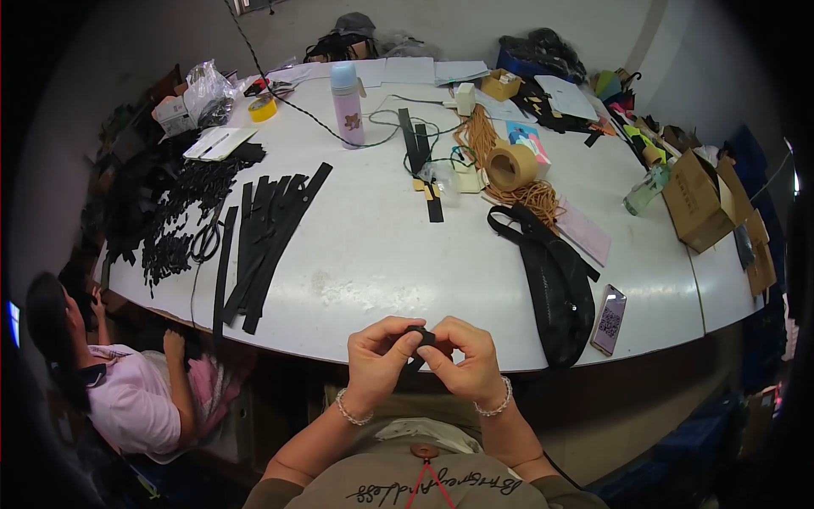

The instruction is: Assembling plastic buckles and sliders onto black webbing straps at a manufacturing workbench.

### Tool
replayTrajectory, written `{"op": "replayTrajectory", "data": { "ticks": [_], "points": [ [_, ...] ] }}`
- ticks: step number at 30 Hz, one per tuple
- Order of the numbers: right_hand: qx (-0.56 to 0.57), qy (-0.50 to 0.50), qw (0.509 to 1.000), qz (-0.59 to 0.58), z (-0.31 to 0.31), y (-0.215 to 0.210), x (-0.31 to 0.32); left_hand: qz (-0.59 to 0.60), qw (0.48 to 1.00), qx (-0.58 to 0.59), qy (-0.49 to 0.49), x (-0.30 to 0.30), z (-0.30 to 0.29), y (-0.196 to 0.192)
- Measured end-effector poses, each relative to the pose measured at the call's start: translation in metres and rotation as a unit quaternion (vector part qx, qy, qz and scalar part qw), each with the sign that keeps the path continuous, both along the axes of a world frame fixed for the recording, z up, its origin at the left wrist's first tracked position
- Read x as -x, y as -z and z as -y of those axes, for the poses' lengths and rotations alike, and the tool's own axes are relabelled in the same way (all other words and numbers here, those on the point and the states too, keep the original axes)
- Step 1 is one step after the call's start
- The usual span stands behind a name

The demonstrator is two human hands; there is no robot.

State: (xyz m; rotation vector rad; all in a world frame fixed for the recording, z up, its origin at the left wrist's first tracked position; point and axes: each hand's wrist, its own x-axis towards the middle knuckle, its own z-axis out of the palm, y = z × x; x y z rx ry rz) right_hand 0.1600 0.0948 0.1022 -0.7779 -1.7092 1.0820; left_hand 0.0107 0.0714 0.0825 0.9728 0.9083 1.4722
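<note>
Where my left hand (376, 363) meets my right hand (469, 360), a black piece (420, 336) half hides

Both pinch it above the near edge of the tabletop (390, 250); its full shape escapes me. Flat black strips (284, 227) lie left; limp fabric (553, 293) lies right, beside a glossy phone (609, 321).

The person wears a brownish-olive shirt (339, 490) with short sleeves (273, 495) that leave the forearms bare. Dark, looping handwriting-style lettering (487, 475) runs across the chest. A thin red cord (440, 483) makes a narrow V down the front and meets at a round, reddish-brown pendant (426, 450). Below the shirt shows some whitish cloth (415, 431), though its kind is unclear. The left hand (373, 365) and right hand (465, 360) are bare; a pale, chunky bracelet (354, 410) circles the left wrist, and a similar bracelet (500, 400) the right.
</note>
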Motion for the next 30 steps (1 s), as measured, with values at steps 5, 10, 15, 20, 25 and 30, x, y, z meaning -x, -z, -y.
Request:
{"op": "replayTrajectory", "data": {
  "ticks": [5, 10, 15, 20, 25, 30],
  "points": [
    [-0.019, 0.013, 1.000, 0.020, 0.002, -0.002, -0.002, 0.011, 1.000, 0.015, 0.009, -0.002, 0.002, -0.003],
    [-0.037, 0.023, 0.998, 0.048, 0.001, -0.008, -0.004, 0.012, 1.000, 0.014, 0.017, -0.003, 0.001, -0.005],
    [-0.083, 0.057, 0.993, 0.062, -0.002, -0.011, -0.005, 0.022, 0.999, 0.033, 0.024, 0.000, -0.002, 0.005],
    [-0.055, 0.050, 0.995, 0.071, -0.005, -0.012, 0.000, 0.133, 0.988, 0.054, 0.051, 0.000, -0.004, 0.004],
    [0.052, 0.003, 0.998, 0.025, -0.010, -0.002, 0.001, 0.177, 0.976, 0.106, 0.062, -0.002, -0.004, 0.004],
    [0.215, -0.060, 0.967, -0.122, -0.013, 0.017, 0.006, 0.242, 0.953, 0.167, 0.079, -0.005, -0.003, 0.006]
  ]
}}
